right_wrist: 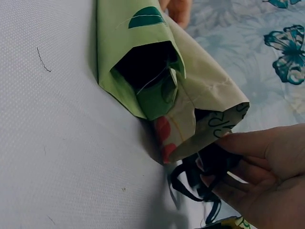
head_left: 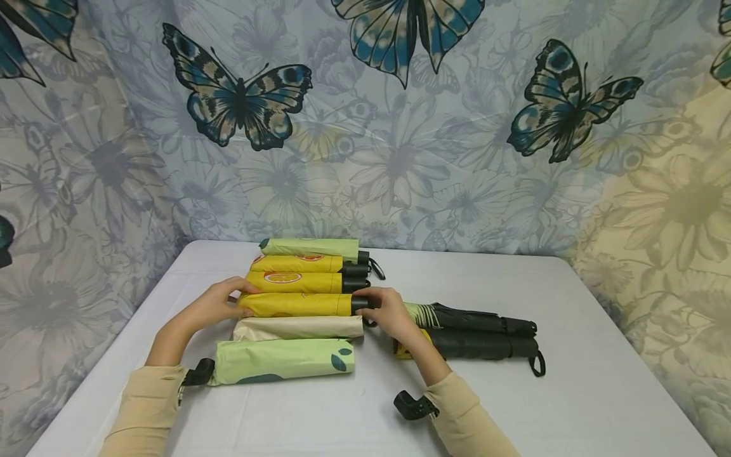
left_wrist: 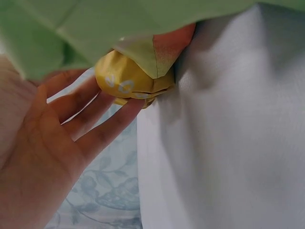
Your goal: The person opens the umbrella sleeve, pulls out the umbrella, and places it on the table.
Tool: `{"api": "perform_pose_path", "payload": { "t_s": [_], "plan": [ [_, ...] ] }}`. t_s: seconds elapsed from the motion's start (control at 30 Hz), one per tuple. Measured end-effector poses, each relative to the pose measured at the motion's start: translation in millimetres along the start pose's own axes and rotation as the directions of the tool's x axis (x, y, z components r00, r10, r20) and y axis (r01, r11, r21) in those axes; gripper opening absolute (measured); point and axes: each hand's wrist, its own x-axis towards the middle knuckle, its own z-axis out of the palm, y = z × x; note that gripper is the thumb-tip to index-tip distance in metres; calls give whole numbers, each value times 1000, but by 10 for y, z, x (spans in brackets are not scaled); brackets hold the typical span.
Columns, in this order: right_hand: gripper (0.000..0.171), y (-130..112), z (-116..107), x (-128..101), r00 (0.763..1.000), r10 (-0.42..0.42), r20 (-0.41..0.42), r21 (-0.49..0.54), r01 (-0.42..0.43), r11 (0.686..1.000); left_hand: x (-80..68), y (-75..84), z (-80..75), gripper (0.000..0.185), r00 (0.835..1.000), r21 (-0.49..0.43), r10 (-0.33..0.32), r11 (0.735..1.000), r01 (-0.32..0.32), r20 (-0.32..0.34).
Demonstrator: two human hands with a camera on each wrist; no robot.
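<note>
A folded yellow umbrella (head_left: 299, 304) with a black handle lies crosswise on the table between my hands. My left hand (head_left: 219, 301) holds its left end, thumb in front and fingers behind; the left wrist view shows fingers on the yellow fabric (left_wrist: 125, 81). At the other end, my right hand (head_left: 391, 311) grips the black handle (right_wrist: 214, 160), from which a dark strap (right_wrist: 178, 183) hangs. Just in front lie a beige umbrella cover (head_left: 297, 327) and a light green cover (head_left: 274, 360) with leaf prints, both with gaping ends in the right wrist view.
Behind it lie two more yellow umbrellas, one nearer (head_left: 314, 282) and one farther (head_left: 299, 263), then a light green one (head_left: 311, 247). Two dark folded umbrellas, one behind (head_left: 474, 318) and one in front (head_left: 480, 344), lie on the right. A patterned cloth backdrop (head_left: 400, 158) borders the white table (head_left: 571, 406).
</note>
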Motion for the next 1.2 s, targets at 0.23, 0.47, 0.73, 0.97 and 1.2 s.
{"api": "perform_pose_path", "payload": {
  "t_s": [0.23,0.47,0.73,0.97,1.2],
  "plan": [
    [32,14,-53,-2,1000,-1,17,57,0,998,6,3,-6,41,1000,-3,-15,1000,15,9],
    [32,23,-107,-40,1000,5,8,82,-5,997,2,-4,-1,42,1000,-8,-29,1000,29,10],
    [33,52,-158,-46,995,95,33,123,-99,987,-10,3,1,44,1000,-17,-28,999,28,13],
    [32,35,-187,-51,990,136,25,149,-138,979,-3,5,5,45,1000,-25,-25,999,25,15],
    [31,25,-239,-54,988,156,12,155,-156,975,-10,8,4,45,1000,-40,-24,999,25,19]
  ]
}}
